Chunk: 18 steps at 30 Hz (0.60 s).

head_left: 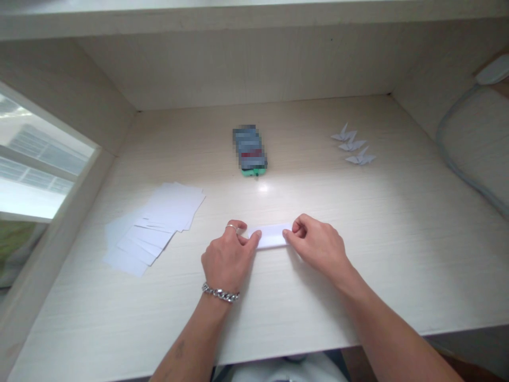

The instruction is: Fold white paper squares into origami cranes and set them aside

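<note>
Both my hands meet on a folded white paper strip (271, 235) lying flat on the pale wooden worktop (358, 276), near the middle of its front edge. My left hand (227, 260), ring on one finger and chain bracelet (220, 293) at the wrist, has its grip narrow, thumb and fingertips pressed on the strip's left end. My right hand (318, 245) pinches the strip's right end, its grip closed on the paper between thumb and curled fingers.

Toward the worktop's left edge, a loose fan of white paper sheets (153, 228) lies overlapping, well apart from my hands. Near the back of the worktop, about centre, rests a phone (249, 150) with a green case, its face blurred. Toward the back right corner sit three small folded paper pieces (353, 145), close together in a short row. A grey cable (457, 159) curves down the right side wall.
</note>
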### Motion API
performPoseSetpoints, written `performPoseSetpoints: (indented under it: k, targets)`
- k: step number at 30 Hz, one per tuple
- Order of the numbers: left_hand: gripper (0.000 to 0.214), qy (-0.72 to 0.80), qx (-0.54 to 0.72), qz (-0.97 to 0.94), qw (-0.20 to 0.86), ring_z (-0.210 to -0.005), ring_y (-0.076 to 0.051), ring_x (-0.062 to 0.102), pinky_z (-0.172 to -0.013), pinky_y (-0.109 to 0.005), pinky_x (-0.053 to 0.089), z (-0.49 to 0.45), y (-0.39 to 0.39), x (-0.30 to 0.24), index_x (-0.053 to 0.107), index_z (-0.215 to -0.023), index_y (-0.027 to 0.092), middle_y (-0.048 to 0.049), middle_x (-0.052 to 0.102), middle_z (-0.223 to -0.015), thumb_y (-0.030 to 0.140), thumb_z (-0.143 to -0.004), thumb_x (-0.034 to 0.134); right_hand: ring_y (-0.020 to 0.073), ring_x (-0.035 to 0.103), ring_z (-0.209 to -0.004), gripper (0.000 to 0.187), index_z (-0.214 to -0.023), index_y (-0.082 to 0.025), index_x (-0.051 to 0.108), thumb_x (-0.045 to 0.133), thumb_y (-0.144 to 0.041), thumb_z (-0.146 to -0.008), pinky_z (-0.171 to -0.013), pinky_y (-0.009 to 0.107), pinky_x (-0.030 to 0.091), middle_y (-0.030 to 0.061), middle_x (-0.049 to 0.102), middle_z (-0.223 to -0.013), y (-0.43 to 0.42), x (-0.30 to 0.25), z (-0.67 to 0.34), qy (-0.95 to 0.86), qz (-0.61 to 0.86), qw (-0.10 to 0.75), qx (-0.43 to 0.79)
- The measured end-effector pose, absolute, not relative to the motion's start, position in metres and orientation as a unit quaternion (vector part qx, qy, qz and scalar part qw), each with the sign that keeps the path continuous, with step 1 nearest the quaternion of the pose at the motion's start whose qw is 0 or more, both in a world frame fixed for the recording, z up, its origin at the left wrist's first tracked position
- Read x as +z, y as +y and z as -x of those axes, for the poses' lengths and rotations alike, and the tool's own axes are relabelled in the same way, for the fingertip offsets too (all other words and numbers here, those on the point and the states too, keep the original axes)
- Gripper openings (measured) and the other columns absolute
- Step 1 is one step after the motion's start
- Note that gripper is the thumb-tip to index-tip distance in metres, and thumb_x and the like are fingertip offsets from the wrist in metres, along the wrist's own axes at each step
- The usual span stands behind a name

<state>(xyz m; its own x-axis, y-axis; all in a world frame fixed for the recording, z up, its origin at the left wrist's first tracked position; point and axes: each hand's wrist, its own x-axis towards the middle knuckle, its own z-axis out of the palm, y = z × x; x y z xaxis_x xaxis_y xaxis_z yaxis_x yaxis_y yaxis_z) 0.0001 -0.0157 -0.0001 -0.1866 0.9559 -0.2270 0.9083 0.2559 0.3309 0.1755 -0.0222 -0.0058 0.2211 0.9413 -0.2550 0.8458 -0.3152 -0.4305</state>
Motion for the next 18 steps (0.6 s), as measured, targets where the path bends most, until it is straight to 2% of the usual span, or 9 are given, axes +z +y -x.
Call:
performPoseSetpoints:
  k: [18]
  targets:
    - [0.032, 0.763, 0.063, -0.613, 0.196, -0.076, -0.029, 0.069, -0.060, -0.035, 0.044, 0.0024, -0.0142, -0.0014, 0.064, -0.096, 0.030, 0.0016, 0.075, -0.075, 0.055, -0.078, 0.056, 0.0155, 0.057, -0.060, 0.016, -0.072, -0.023, 0.062, 0.061, -0.038, -0.078, -0.053, 0.026, 0.028, -0.0012, 0.068, -0.070, -0.0214, -0.0068, -0.1773, -0.584, 0.766, 0.116, 0.243]
